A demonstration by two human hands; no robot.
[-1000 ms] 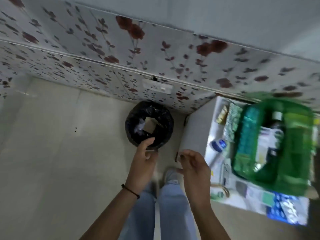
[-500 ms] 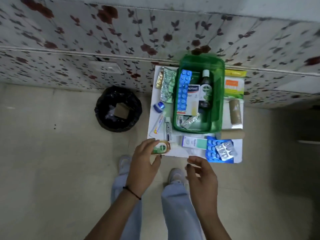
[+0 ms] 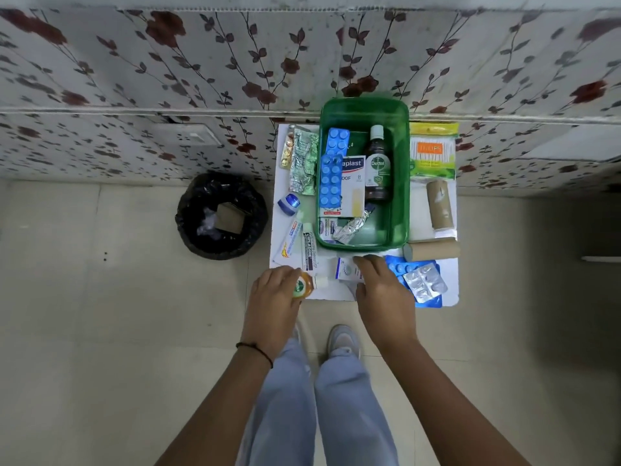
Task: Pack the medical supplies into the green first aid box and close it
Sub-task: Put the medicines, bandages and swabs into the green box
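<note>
Left hand (image 3: pixel 274 294) grips small amber Dettol bottle (image 3: pixel 303 286); right hand (image 3: pixel 383 290) lies flat by open green box (image 3: pixel 402 183).

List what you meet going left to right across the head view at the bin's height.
bin → blue-capped jar → green box → brown roll
</note>
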